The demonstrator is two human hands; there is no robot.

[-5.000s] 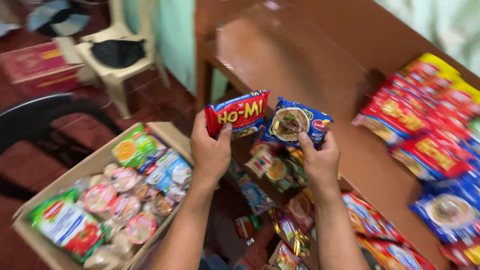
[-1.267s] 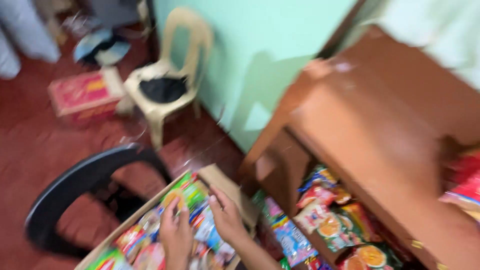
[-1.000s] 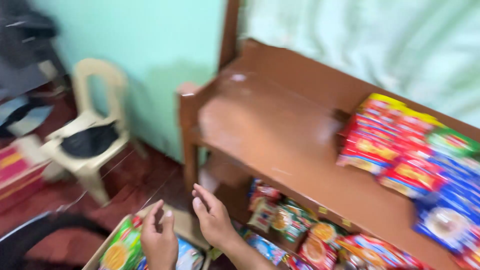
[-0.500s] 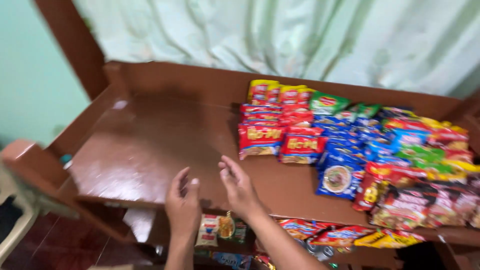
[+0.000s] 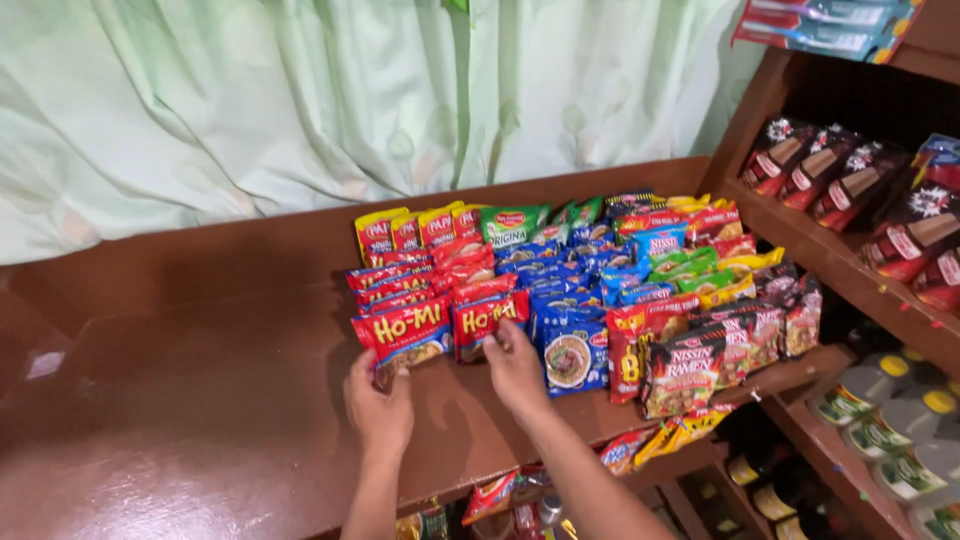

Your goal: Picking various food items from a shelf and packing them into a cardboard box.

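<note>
Left hand pinches the front red noodle packet on the brown shelf; right hand, fingers loosely spread, touches the neighbouring red packet. Blue packets crowd just right; green curtain hangs behind.

A glossy plastic wrapper is being shown by the red noodle packet, light being caught on its smooth film. The same shiny film is being displayed by the blue noodle packet. A polished, reflective finish is being presented by the brown wooden shelf. Soft, matt, creased cloth is being seen in the pale green curtain.
</note>
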